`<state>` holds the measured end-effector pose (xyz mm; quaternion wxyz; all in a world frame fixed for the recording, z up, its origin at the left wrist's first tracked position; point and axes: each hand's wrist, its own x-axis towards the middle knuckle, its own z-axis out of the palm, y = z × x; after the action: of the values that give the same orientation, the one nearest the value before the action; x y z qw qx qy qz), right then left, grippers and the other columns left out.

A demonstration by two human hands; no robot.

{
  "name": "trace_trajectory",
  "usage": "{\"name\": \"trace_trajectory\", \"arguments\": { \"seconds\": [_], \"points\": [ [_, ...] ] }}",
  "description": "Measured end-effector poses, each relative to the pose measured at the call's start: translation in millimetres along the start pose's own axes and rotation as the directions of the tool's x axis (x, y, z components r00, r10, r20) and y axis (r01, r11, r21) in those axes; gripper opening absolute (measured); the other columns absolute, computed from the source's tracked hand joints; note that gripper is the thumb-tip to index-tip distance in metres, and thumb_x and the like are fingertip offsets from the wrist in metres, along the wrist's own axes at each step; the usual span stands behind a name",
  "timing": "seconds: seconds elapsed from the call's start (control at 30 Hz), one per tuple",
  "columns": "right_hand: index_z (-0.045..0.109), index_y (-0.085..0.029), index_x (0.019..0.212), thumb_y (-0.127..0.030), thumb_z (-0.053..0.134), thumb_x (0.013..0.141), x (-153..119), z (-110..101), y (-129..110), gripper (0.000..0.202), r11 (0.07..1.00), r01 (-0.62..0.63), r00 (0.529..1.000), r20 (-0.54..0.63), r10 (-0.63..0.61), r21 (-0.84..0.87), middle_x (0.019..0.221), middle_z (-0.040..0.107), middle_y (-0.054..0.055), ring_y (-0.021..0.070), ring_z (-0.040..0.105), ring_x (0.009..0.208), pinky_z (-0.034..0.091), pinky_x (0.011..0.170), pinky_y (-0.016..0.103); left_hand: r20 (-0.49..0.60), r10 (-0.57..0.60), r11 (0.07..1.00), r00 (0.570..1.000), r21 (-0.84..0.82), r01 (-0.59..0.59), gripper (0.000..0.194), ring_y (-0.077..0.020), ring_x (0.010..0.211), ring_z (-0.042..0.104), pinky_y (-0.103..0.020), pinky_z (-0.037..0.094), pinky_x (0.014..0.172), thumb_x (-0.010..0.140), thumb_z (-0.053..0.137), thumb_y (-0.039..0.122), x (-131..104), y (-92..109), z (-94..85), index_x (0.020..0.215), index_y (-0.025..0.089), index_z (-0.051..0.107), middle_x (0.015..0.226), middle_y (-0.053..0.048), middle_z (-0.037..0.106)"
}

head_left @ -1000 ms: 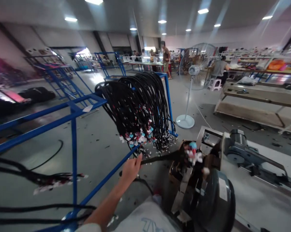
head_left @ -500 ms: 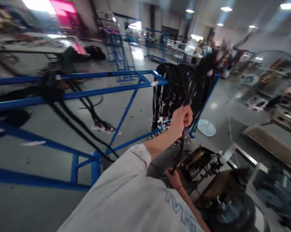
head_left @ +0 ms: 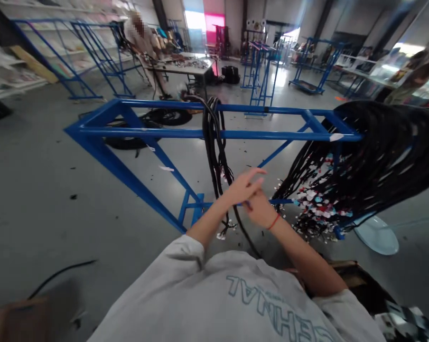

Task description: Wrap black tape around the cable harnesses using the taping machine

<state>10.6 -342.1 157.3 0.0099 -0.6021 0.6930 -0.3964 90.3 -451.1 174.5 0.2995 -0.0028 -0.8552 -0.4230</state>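
Hanging over the top rails of the blue rack (head_left: 271,136), a small bunch of black cables (head_left: 210,128) points down, its long axis nearly upright, just beside the wrist. The left hand (head_left: 241,187) angles up and rightward, fingers stretched and parted, overlapping the curled right hand (head_left: 262,209), whose grip I cannot tell; farther right, a thick cable bundle (head_left: 381,147) droops, ends downward

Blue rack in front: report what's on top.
A few black cords hang over the middle of its rails; a thick cord bundle drapes the right end, beside a white scrap. The bundle hides any rail beneath.
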Motion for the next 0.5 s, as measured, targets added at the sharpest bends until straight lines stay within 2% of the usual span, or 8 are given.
{"name": "trace_trajectory", "arguments": {
  "seconds": [0.07,0.1,0.2,0.27,0.33,0.4,0.47,0.5],
  "points": [
    [0.05,-0.013,0.134,-0.032,0.051,0.084,-5,-40,26,0.054,0.967,-0.139,0.981,-0.163,0.105,-0.213,0.14,0.045,0.022,0.0352,0.038,0.134,0.028,0.109,0.059,-0.107,-0.23,0.969,0.967,0.067,0.238,0.023,-0.0199,0.101,0.063,-0.034,0.049,0.092,0.091,0.047,0.023,-4,-40,-10.0,0.105,0.017,0.064,0.107,-0.009,0.069],
    [0.045,-0.012,0.14,-0.033,0.056,0.081,-8,-72,46,0.063,0.881,-0.3,0.925,-0.336,0.176,-0.366,0.147,0.036,0.023,0.0372,0.027,0.14,0.021,0.111,0.063,-0.164,-0.314,0.944,0.935,0.054,0.326,0.022,-0.0192,0.098,0.064,-0.032,0.05,0.089,0.09,0.045,0.021,-8,-55,-11.7,0.101,0.017,0.065,0.103,-0.008,0.069],
    [0.017,-0.011,0.155,-0.03,0.075,0.07,-11,-182,118,0.105,0.446,-0.778,0.608,-0.708,0.358,-0.443,0.158,0.008,0.025,0.0383,0.003,0.146,0.009,0.112,0.063,-0.185,-0.46,0.887,0.868,-0.052,0.459,0.022,-0.017,0.089,0.064,-0.028,0.05,0.082,0.089,0.043,0.02,-30,-73,1.3,0.094,0.017,0.065,0.096,-0.005,0.07],
    [0.001,-0.009,0.156,-0.017,0.076,0.069,-10,-234,155,0.116,0.293,-0.855,0.518,-0.699,0.493,-0.427,0.16,0.003,0.023,0.0312,0.001,0.148,0.01,0.116,0.054,-0.082,-0.5,0.865,0.862,-0.096,0.492,0.021,-0.0156,0.083,0.063,-0.027,0.049,0.078,0.088,0.044,0.021,-47,-66,20.3,0.091,0.018,0.065,0.093,-0.004,0.07],
    [-0.006,-0.005,0.155,-0.007,0.072,0.069,-10,-256,166,0.116,0.253,-0.846,0.524,-0.65,0.551,-0.468,0.161,-0.003,0.021,0.0242,-0.001,0.149,0.009,0.119,0.043,0.051,-0.518,0.845,0.854,-0.126,0.52,0.021,-0.0149,0.078,0.061,-0.026,0.049,0.074,0.087,0.045,0.023,-61,-56,39.3,0.09,0.018,0.066,0.092,-0.003,0.07],
    [0.001,0.001,0.154,0.0,0.069,0.066,-10,-255,150,0.111,0.26,-0.846,0.525,-0.645,0.555,-0.465,0.16,0.0,0.023,0.0255,0.001,0.149,0.011,0.119,0.041,0.147,-0.52,0.827,0.841,-0.162,0.539,0.023,-0.0152,0.078,0.061,-0.026,0.048,0.072,0.087,0.045,0.026,-70,-50,52.6,0.09,0.019,0.066,0.09,-0.003,0.07],
    [0.024,0.002,0.15,0.003,0.061,0.068,-10,-241,114,0.09,0.366,-0.829,0.559,-0.657,0.505,-0.423,0.153,0.027,0.027,0.031,0.023,0.144,0.023,0.115,0.045,0.18,-0.512,0.818,0.84,-0.198,0.541,0.022,-0.0164,0.081,0.062,-0.027,0.048,0.074,0.087,0.045,0.028,-75,-51,59.5,0.09,0.019,0.065,0.09,-0.003,0.07],
    [0.04,0.0,0.144,0.002,0.054,0.072,-9,-231,92,0.073,0.488,-0.762,0.633,-0.646,0.426,-0.425,0.142,0.045,0.026,0.0303,0.041,0.134,0.032,0.11,0.044,0.188,-0.505,0.815,0.843,-0.217,0.537,0.022,-0.0172,0.084,0.062,-0.027,0.048,0.075,0.086,0.046,0.03,-74,-54,61.3,0.089,0.02,0.065,0.09,-0.004,0.07]
  ]
}}
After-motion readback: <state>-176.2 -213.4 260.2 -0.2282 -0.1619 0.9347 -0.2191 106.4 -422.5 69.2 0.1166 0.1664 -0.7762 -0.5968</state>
